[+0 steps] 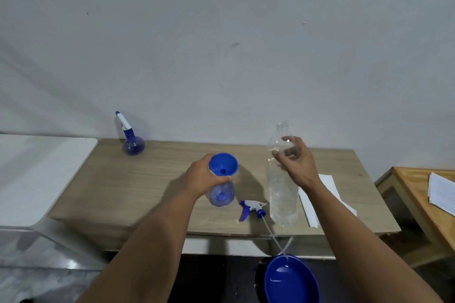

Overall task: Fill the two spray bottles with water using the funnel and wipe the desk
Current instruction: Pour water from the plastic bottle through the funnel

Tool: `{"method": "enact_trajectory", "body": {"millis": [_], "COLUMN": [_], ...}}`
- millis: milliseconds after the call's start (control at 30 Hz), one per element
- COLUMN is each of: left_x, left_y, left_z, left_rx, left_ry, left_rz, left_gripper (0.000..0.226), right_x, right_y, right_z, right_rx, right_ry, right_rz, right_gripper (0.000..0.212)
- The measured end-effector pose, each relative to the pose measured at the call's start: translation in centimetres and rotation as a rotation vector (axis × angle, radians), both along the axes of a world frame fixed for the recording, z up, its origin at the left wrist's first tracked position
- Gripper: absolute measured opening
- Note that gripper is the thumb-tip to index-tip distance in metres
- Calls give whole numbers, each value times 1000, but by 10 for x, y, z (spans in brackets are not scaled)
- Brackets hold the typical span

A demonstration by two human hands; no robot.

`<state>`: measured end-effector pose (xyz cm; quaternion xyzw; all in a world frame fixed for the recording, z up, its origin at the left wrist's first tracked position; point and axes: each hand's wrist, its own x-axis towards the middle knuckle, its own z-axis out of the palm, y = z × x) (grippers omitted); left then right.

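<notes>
Blue basin (293, 280) cut off by bottom edge; left hand (200, 179) hides spray bottle (221, 195) neck.

Dim, even indoor light, soft shadows on the desk (157, 179), wide-angle bending at edges, slight softness throughout.

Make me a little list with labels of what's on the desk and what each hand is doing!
left hand: grips funnel on open spray bottle
right hand: open, by water bottle, not gripping
spray head: off, lying on desk
second sprayer: capped, back left corner
paper: flat, right of water bottle
bowl: below desk front edge
</notes>
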<state>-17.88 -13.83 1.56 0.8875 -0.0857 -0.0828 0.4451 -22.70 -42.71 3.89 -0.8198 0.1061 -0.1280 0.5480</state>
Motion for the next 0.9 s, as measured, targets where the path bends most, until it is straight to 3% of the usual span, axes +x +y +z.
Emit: {"method": "enact_trajectory", "body": {"millis": [167,567,733,900], "left_x": [2,8,6,5], "left_y": [0,-1,-1,0], "left_z": [-3,-6,-5,-7], "left_rx": [-5,27,27,12], "left_ry": [2,23,16,31], "left_rz": [13,24,17,17], "left_gripper": [66,75,74,78], "right_x": [29,69,71,67], "right_y": [-9,2,6,1], "right_z": [8,-31,-43,-48], "right_rx": [11,120,108,68], "right_ry": [-82,-14,-25,8], "right_rz": [-86,-216,-218,-209], "right_gripper": [55,83,82,96]}}
